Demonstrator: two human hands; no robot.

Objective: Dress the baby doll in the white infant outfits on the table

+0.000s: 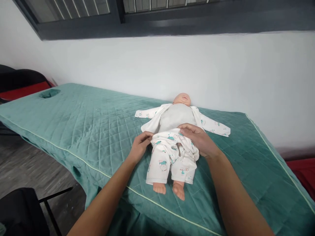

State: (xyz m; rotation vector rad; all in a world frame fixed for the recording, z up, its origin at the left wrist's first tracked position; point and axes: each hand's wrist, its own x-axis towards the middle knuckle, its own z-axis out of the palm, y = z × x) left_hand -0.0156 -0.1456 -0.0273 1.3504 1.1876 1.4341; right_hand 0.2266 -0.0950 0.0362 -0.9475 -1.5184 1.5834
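Note:
A baby doll (182,99) lies on its back, head toward the wall and bare feet toward me. It wears a white printed jacket (216,127) that hangs open over a plain pale torso (176,116). White printed pants (161,160) cover its legs, bunched on the right side. My left hand (142,144) pinches the waistband at the left hip. At the right part of the waistband, my right hand (197,137) has its thumb and fingers closed on the cloth.
A green quilted cover (98,124) lies over the bed, with a round face hole (50,93) at the far left. The white wall (147,65) and a dark window frame (172,23) stand behind. Black chairs (22,209) are at the left, and something red (302,173) is at the right.

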